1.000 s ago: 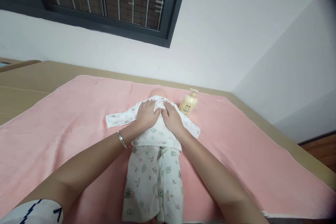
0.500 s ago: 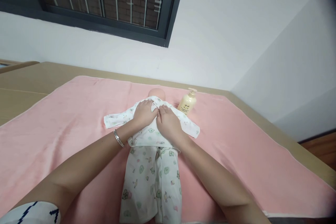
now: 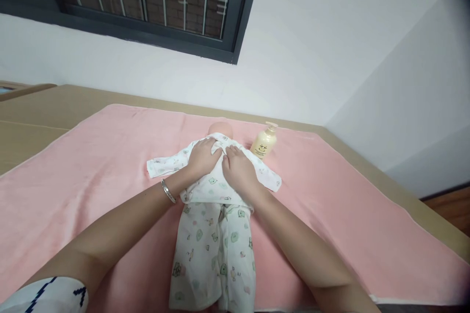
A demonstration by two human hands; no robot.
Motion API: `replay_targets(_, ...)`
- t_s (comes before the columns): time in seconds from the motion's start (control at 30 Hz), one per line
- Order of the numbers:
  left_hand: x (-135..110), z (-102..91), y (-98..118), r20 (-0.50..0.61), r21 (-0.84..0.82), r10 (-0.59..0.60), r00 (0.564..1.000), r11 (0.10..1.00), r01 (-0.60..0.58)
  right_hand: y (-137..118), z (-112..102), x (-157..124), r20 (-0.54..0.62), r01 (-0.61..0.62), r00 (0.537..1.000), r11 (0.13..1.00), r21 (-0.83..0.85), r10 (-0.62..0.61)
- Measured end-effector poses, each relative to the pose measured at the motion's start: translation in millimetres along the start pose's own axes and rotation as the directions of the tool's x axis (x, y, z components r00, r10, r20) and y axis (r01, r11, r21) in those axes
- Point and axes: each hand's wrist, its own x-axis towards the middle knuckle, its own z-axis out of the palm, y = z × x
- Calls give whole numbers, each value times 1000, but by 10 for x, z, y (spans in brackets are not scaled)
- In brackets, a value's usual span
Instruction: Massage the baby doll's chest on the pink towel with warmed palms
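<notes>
A doll lies stretched out on a pink blanket, its bald head (image 3: 221,129) at the far end. It wears a white printed long-sleeved top (image 3: 209,188) and matching trousers (image 3: 198,254). My left hand (image 3: 202,158) rests on the upper front of the top, fingers extended and pointing away from me. Beside it, my right hand (image 3: 238,166) lies on the other half of the chest, its fingers also laid out over the cloth. A narrow strip of top shows between the two hands. The undersides of both hands are hidden.
Right of the doll's shoulder stands a cream-coloured pump bottle (image 3: 263,143). The pink blanket (image 3: 91,171) covers most of a tan surface (image 3: 33,112). Behind are a white wall (image 3: 293,49) and a dark-framed window (image 3: 220,51) with bars.
My hands have moved slightly apart at the chest, the right one a little to the right. The whole view has shifted very slightly. The doll and bottle stay in place.
</notes>
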Motion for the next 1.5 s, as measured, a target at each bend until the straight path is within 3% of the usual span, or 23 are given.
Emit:
replay_targets(0.1, -25, 17, 12, -50, 22, 11, 999, 1000, -10, -50, -12, -47, -22, 20, 1000, 1000, -22, -20)
replay_targets(0.2, -83, 27, 64, -94, 59, 44, 995, 998, -39, 128, 26, 74, -33, 30, 999, 993, 111, -27)
replay_targets(0.33, -92, 15, 99, -62, 62, 54, 997, 997, -51, 312, 82, 209, -12, 57, 998, 977, 207, -56)
replay_targets(0.47, -40, 5, 65, -25, 39, 7, 1000, 999, -6, 117, 54, 74, 5, -3, 1000, 993, 120, 2)
replay_targets(0.6, -10, 16, 20, 7, 52, 5, 1000, 999, -5, -50, 14, -30, -2, 15, 1000, 998, 64, -14)
replay_targets(0.87, -22, 95, -33, -29, 40, 9, 1000, 999, -7, 303, 152, 198, -30, 30, 999, 965, 262, -23)
replay_targets(1.1, -47, 81, -17, -53, 61, 23, 998, 998, -19, 312, 211, 173, -75, 53, 997, 965, 256, -35)
replay_targets(1.3, -135, -23, 119, -57, 187, 54, 997, 981, -42, 534, 105, 267, 3, 197, 979, 941, 276, -206)
replay_targets(1.4, -120, -7, 105, -70, 158, 27, 997, 987, -16, 438, 66, 223, 14, 148, 988, 970, 193, -153)
replay_targets(1.5, -69, 29, 44, -56, 137, -25, 998, 990, 32, 137, 17, 62, 18, 49, 999, 999, 21, -49)
